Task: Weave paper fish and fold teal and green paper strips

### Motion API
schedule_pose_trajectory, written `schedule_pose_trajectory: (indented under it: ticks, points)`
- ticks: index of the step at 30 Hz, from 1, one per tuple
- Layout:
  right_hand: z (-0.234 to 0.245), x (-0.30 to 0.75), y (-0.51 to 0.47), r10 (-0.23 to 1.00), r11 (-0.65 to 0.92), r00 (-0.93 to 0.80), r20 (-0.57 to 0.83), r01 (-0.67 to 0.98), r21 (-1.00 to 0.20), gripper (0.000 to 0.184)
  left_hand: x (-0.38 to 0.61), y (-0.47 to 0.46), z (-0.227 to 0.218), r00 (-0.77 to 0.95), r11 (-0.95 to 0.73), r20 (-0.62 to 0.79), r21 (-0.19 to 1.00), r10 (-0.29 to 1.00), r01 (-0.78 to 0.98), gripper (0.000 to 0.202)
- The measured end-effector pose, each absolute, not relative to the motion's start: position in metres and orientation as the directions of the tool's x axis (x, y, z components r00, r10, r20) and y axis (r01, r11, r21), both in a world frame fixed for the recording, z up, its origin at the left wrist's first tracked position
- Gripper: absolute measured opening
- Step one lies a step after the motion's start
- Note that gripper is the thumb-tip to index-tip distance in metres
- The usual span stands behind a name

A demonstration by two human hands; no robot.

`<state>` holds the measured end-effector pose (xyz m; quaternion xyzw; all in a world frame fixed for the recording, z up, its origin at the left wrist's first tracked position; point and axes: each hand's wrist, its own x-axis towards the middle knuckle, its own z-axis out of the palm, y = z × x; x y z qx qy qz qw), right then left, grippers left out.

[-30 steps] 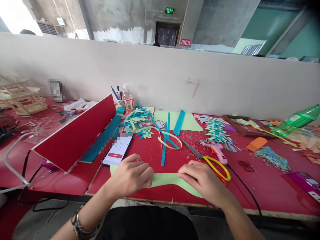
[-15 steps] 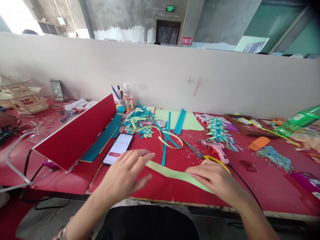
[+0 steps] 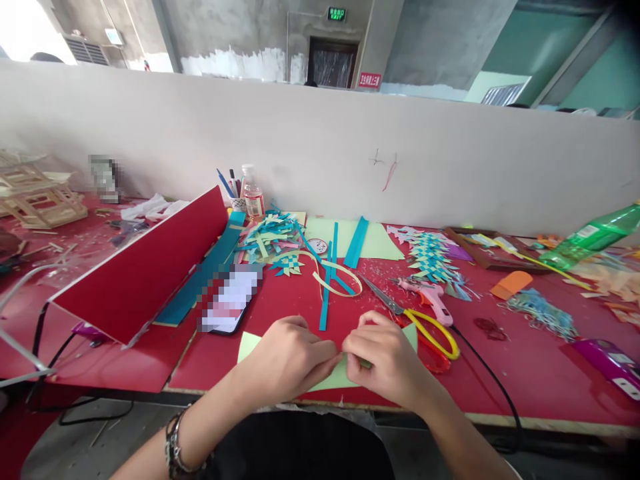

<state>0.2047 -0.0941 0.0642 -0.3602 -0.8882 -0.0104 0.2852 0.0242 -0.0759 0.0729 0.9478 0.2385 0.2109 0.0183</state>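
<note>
A sheet of light green paper lies at the table's front edge, its ends showing beyond both hands. My left hand is closed, with thumb and fingertips pinching the paper near its middle. Close beside it, my right hand has its fingers curled and pinched on the same sheet. The exact spot they hold is hidden behind the fingers. Scissors with yellow handles rest just right of my right hand. Narrow teal paper strips lie beyond the hands, alongside a curled cream strip.
A phone lies left of the hands, below a propped red board. A pink glue gun, a woven paper piece and a green bottle are to the right. Paper scraps and a clear bottle stand behind.
My left hand has closed and moved right, and my right hand has moved left, so both meet on the paper. The green paper now spreads wider beneath them.
</note>
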Motion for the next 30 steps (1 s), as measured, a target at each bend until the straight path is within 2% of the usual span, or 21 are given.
schedule_pose_trajectory:
  ticks: [6, 10, 12, 15, 17, 19, 21, 26, 30]
  points:
    - [0.048, 0.236, -0.084, 0.728, 0.64, -0.475, 0.494, 0.729, -0.244, 0.018, -0.008, -0.048, 0.065, 0.833, -0.89, 0.324, 0.243, 0.449, 0.385, 0.033]
    - [0.036, 0.268, -0.08, 0.793, 0.488, -0.325, 0.515, 0.845, -0.219, 0.018, -0.03, -0.042, 0.068, 0.827, -0.874, 0.292, 0.229, 0.481, 0.428, 0.033]
    - [0.038, 0.273, -0.08, 0.773, 0.438, -0.253, 0.581, 0.876, -0.201, 0.017, -0.03, -0.045, 0.071, 0.824, -0.866, 0.265, 0.181, 0.5, 0.467, 0.032]
    - [0.052, 0.254, -0.086, 0.728, 0.502, -0.262, 0.633, 0.833, -0.234, 0.012, -0.017, -0.053, 0.076, 0.842, -0.869, 0.219, 0.091, 0.493, 0.486, 0.032]
    - [0.064, 0.232, -0.09, 0.736, 0.596, -0.403, 0.544, 0.767, -0.237, 0.018, -0.006, -0.056, 0.079, 0.847, -0.877, 0.239, 0.053, 0.475, 0.477, 0.032]
    - [0.072, 0.212, -0.092, 0.709, 0.676, -0.534, 0.46, 0.7, -0.229, 0.011, 0.004, -0.059, 0.082, 0.84, -0.881, 0.291, 0.02, 0.457, 0.473, 0.029]
    - [0.073, 0.199, -0.091, 0.692, 0.71, -0.592, 0.413, 0.661, -0.243, 0.017, 0.011, -0.061, 0.083, 0.827, -0.875, 0.345, -0.036, 0.443, 0.484, 0.024]
    - [0.066, 0.196, -0.086, 0.766, 0.639, -0.531, 0.363, 0.69, -0.34, 0.023, 0.02, -0.059, 0.075, 0.786, -0.814, 0.502, -0.241, 0.362, 0.529, 0.02]
    - [0.069, 0.205, -0.085, 0.83, 0.558, -0.482, 0.28, 0.709, -0.431, 0.025, 0.008, -0.048, 0.072, 0.789, -0.777, 0.529, -0.335, 0.312, 0.532, 0.019]
